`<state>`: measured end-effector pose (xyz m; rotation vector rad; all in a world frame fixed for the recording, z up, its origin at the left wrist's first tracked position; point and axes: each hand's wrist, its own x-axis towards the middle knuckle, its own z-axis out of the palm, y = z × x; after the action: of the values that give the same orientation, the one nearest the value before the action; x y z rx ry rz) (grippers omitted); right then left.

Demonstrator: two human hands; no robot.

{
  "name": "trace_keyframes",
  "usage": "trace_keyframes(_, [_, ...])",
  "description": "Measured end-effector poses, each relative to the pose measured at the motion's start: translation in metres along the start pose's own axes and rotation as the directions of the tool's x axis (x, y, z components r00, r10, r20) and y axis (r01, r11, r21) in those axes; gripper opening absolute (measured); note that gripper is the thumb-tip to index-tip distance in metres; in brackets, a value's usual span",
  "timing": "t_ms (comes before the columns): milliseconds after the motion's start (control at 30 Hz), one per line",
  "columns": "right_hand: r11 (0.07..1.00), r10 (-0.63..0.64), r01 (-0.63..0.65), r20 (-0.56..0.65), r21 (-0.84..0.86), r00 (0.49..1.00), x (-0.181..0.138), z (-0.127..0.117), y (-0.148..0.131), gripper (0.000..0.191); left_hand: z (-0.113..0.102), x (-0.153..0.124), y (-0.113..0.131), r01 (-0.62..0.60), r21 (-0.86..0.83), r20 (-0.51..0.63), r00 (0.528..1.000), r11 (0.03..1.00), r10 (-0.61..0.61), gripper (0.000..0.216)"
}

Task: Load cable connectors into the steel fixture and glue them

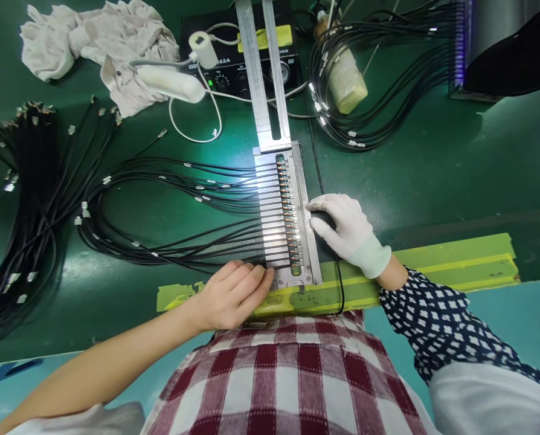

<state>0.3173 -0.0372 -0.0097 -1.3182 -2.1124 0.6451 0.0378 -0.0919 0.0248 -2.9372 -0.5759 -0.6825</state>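
Observation:
A slotted metal fixture (pixel 304 229) lies on the green bench, holding a row of black cables (pixel 215 238) side by side. Their copper-coloured, metal-tipped ends (pixel 289 208) line up along its slot. My left hand (pixel 236 293) is bare, at the fixture's lower left corner, with its fingers together on the lowest cable; the grip is partly hidden by the fingers. On the opposite side my right hand (pixel 347 229), in a white glove, pinches the fixture's right-hand bar between thumb and forefinger. White tags sit along the cables, which loop out to the left.
A slotted metal arm (pixel 256 78) meets the fixture's top. Behind it stand a black control box (pixel 225 66) and a white lamp (pixel 174 83). Bundled cables (pixel 34 181) lie left, coiled cables (pixel 374 133) upper right. Crumpled cloth (pixel 111 42) sits upper left; yellow-green tape (pixel 460 260) lines the front edge.

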Motion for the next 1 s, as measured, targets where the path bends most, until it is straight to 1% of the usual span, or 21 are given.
trace_keyframes(67, [1.000,-0.001,0.001,-0.001,0.006,1.000,0.000,0.000,0.000,0.021,0.001,0.000,0.000,0.008,-0.010,-0.003,1.000,1.000,-0.008,0.024])
trace_keyframes(133, [1.000,0.002,-0.002,-0.001,0.009,1.000,0.000,0.000,0.001,0.021,0.004,-0.002,-0.001,0.038,-0.057,-0.015,0.999,0.998,-0.039,0.024])
trace_keyframes(200, [1.000,0.008,-0.008,0.003,0.007,1.000,0.000,0.000,0.001,0.021,0.009,-0.006,0.000,0.109,-0.130,-0.024,0.993,0.985,-0.113,0.024])
trace_keyframes(300, [1.000,0.016,-0.016,0.013,0.009,1.000,0.000,0.000,0.000,0.021,0.018,-0.016,0.003,0.237,-0.220,-0.018,0.969,0.946,-0.247,0.025])
trace_keyframes(367, [1.000,0.019,-0.019,0.010,0.014,1.000,-0.001,0.000,-0.001,0.021,0.021,-0.023,0.006,0.269,-0.249,0.018,0.962,0.930,-0.274,0.029])
trace_keyframes(433, [1.000,0.020,-0.020,0.004,0.020,1.000,-0.001,0.000,-0.002,0.021,0.023,-0.032,0.010,0.292,-0.220,0.058,0.956,0.931,-0.286,0.034])
trace_keyframes(533, [0.999,0.015,-0.015,0.001,0.031,1.000,0.000,-0.001,-0.001,0.020,0.021,-0.042,0.013,0.331,-0.089,0.073,0.943,0.939,-0.326,0.038])
trace_keyframes(567, [0.999,0.017,-0.017,0.002,0.031,1.000,0.001,-0.001,0.000,0.020,0.020,-0.043,0.014,0.332,-0.052,0.073,0.942,0.942,-0.328,0.039])
trace_keyframes(633, [0.999,0.021,-0.021,0.005,0.024,1.000,0.001,-0.001,0.001,0.019,0.018,-0.041,0.014,0.314,-0.032,0.092,0.946,0.949,-0.310,0.038])
trace_keyframes(733, [1.000,0.023,-0.024,0.005,0.010,1.000,0.000,0.001,0.001,0.019,0.017,-0.025,0.012,0.283,-0.061,0.133,0.953,0.957,-0.273,0.033])
trace_keyframes(833, [1.000,0.030,-0.030,-0.007,-0.001,1.000,-0.004,0.002,-0.002,0.020,0.022,-0.001,0.012,0.208,-0.087,0.162,0.968,0.974,-0.193,0.032])
trace_keyframes(900, [1.000,0.023,-0.023,-0.021,0.007,1.000,-0.005,0.000,0.000,0.020,0.029,0.012,0.012,0.155,-0.084,0.154,0.978,0.984,-0.141,0.032])
trace_keyframes(967, [1.000,0.001,-0.002,-0.053,-0.006,0.999,0.001,-0.006,0.006,0.022,0.035,0.018,0.011,0.111,-0.075,0.130,0.986,0.991,-0.101,0.032])
trace_keyframes(1000, [0.999,0.002,-0.005,-0.081,-0.043,0.997,0.008,-0.011,0.012,0.024,0.037,0.018,0.011,0.092,-0.073,0.118,0.990,0.993,-0.083,0.032])
